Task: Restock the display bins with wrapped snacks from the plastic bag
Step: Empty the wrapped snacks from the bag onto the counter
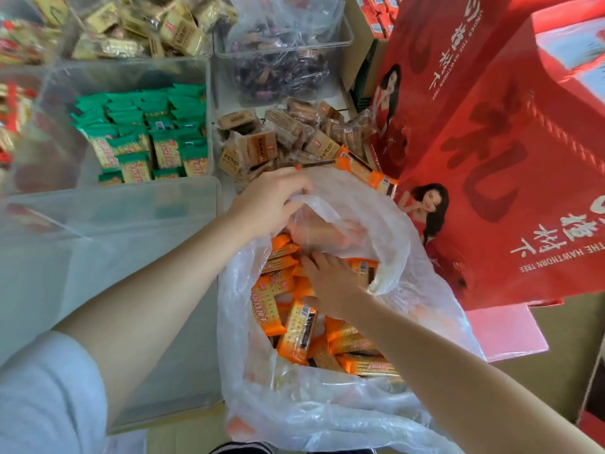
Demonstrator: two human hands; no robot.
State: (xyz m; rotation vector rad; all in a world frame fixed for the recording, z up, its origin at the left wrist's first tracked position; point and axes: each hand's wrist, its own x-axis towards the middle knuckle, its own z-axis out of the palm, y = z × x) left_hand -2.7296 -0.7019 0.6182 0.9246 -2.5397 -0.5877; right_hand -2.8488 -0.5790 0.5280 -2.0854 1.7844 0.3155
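Red gift boxes (510, 178) lean along the right side of the display. A clear plastic bag (327, 398), gaping at the near edge, is full of orange wrapped snacks (296, 332). Clear display bins (131, 65) behind it hold green packets (144, 139), brown packets (258, 149) and yellow packets (157, 31). The left hand (271, 204) pinches the bag's far rim, fingers curled round the film. The right hand (330, 283) reaches inside, fingers spread flat on the snacks.
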